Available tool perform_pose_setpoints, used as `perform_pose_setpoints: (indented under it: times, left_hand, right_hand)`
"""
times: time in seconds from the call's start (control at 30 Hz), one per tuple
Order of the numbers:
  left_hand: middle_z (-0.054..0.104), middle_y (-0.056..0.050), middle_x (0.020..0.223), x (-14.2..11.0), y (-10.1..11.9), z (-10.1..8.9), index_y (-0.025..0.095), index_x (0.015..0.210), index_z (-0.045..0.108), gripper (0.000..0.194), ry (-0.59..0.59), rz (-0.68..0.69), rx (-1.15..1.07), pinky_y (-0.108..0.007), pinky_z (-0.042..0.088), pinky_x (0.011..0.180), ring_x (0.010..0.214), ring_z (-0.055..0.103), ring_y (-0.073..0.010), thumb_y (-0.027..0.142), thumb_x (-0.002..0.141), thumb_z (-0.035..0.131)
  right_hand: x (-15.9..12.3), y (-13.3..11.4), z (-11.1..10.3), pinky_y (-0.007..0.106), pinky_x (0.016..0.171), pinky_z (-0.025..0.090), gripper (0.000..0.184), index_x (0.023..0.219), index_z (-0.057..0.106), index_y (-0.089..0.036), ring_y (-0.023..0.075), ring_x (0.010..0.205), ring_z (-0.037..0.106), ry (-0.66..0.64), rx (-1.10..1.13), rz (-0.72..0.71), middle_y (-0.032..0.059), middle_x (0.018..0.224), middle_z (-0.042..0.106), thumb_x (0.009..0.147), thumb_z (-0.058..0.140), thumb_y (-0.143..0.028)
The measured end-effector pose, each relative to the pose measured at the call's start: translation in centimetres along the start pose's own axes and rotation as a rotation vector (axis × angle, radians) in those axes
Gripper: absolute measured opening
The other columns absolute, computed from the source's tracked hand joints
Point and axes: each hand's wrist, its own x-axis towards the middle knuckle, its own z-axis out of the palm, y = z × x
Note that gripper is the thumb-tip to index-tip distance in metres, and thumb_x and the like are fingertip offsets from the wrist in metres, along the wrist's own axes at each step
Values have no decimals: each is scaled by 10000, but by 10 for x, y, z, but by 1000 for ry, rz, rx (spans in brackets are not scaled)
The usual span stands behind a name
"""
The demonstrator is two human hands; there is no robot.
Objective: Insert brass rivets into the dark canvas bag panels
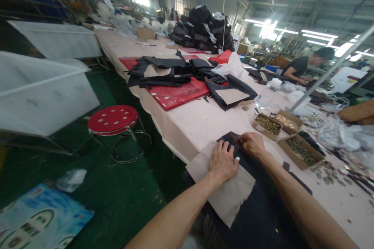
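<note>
A dark fabric piece (pixel 263 202) lies at the near edge of the table, with a beige patch (pixel 233 192) on top of it. My left hand (pixel 223 161) rests palm down on the beige patch, fingers stretched out and slightly apart. Beside it, my right hand (pixel 253 144) has its fingers closed in a pinch at a small brown strip (pixel 233 138) on the far edge of the dark piece. Just beyond my right hand stand open boxes of small metal fittings, one of brass-coloured pieces (pixel 267 125) and another of duller ones (pixel 300 151).
Loose metal rings (pixel 329 173) lie at the right. Farther up the table are a clear plastic bottle (pixel 269 93), a red board (pixel 178 94) and stacked dark pieces (pixel 163 72). A red stool (pixel 113 118) and white bins (pixel 43 89) stand left. Another person (pixel 300 66) works across.
</note>
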Motion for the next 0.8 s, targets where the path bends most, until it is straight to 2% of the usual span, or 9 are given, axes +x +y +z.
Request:
perform_pose_setpoints:
  times: [0.1, 0.17, 0.23, 0.3, 0.37, 0.47, 0.57, 0.7, 0.8]
  left_hand:
    - [490, -119, 1497, 0, -1, 0, 190, 1371, 579, 497, -3, -1, -4, -518, 270, 1244, 1459, 329, -333, 417, 930, 549]
    - [484, -117, 1505, 0, -1, 1, 194, 1384, 571, 504, -7, -6, -4, -521, 276, 1241, 1463, 326, -334, 415, 932, 548]
    - [476, -112, 1514, 1, -1, 1, 201, 1393, 564, 508, -17, -14, -2, -523, 279, 1239, 1468, 321, -334, 415, 933, 548]
    - [469, -111, 1518, 3, 0, 1, 202, 1392, 562, 507, -28, -15, 0, -524, 280, 1238, 1468, 315, -336, 421, 935, 547]
    - [463, -115, 1520, 7, 0, 0, 195, 1390, 559, 507, -35, -1, 1, -521, 277, 1239, 1467, 308, -338, 422, 936, 545]
    - [452, -120, 1525, 14, 1, -5, 183, 1396, 547, 507, -33, 22, 5, -517, 263, 1244, 1470, 293, -337, 399, 937, 543]
    - [457, -121, 1516, 16, 3, -8, 183, 1384, 554, 494, -30, 17, 7, -518, 263, 1242, 1466, 294, -337, 395, 937, 546]
    - [477, -109, 1498, 11, 3, -6, 199, 1366, 565, 485, -35, -2, 3, -501, 277, 1238, 1454, 316, -326, 407, 928, 571]
    - [486, -108, 1489, 9, 3, -4, 195, 1346, 576, 462, -14, 4, 6, -486, 270, 1242, 1449, 327, -315, 403, 933, 567]
  right_hand:
    - [30, 11, -15, 237, 619, 426, 251, 843, 817, -199, 175, 701, 675, -178, 170, 60, 52, 784, 772, 707, 642, -82]
    - [51, 17, -23, 219, 536, 410, 143, 772, 798, -162, 153, 583, 636, -336, 287, 121, 32, 663, 731, 677, 712, -98]
    - [66, 21, -28, 212, 498, 418, 91, 745, 771, -131, 139, 525, 601, -400, 385, 192, 18, 597, 686, 670, 812, -160]
    - [74, 24, -28, 232, 568, 504, 215, 852, 757, -116, 153, 615, 641, -341, 445, 231, 26, 723, 711, 766, 839, -294]
    - [74, 26, -25, 307, 723, 584, 306, 1046, 721, -122, 195, 824, 685, -253, 467, 249, 49, 989, 717, 916, 737, -398]
    - [63, 27, -23, 414, 884, 585, 351, 1228, 654, -149, 262, 1053, 656, -216, 476, 275, 64, 1240, 644, 996, 636, -412]
    - [51, 23, -32, 437, 912, 575, 377, 1253, 648, -147, 290, 1091, 642, -153, 474, 296, 67, 1275, 631, 984, 653, -411]
    - [34, 15, -61, 426, 899, 579, 360, 1244, 646, -153, 264, 1065, 651, -30, 442, 317, 69, 1253, 637, 993, 642, -412]
    - [-8, 20, -89, 360, 832, 568, 346, 1144, 688, -145, 229, 963, 667, 72, 390, 367, 89, 1133, 691, 983, 629, -445]
